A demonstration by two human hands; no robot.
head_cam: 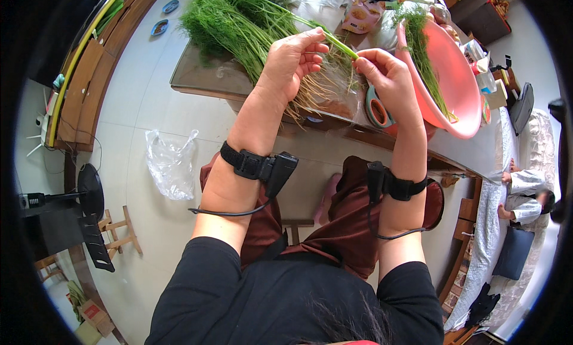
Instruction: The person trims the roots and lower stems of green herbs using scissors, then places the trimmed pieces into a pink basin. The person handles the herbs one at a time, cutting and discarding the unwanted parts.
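Observation:
Between my hands runs a green feathery herb stalk (339, 44), probably fennel or dill. My left hand (296, 60) pinches it between thumb and forefinger, the other fingers curled loosely. The fingertips of my right hand (386, 72) grip its lower end. Beneath and left of my left hand lies a large heap of the same herb (241, 45), its pale roots (313, 92) towards the table's near edge. To the right, a pink plastic basin (461, 76) holds some herb stalks (427, 63) along its left side. A roll of tape (377, 107) lies below my right hand.
The table's edge (210, 91) runs before my knees. A pink snack packet (362, 14) and plastic bags stand at the back; tubs and jars (475, 52) sit beyond the basin. A clear plastic bag (172, 166) lies on the floor. Another person (528, 181) is on the sofa at right.

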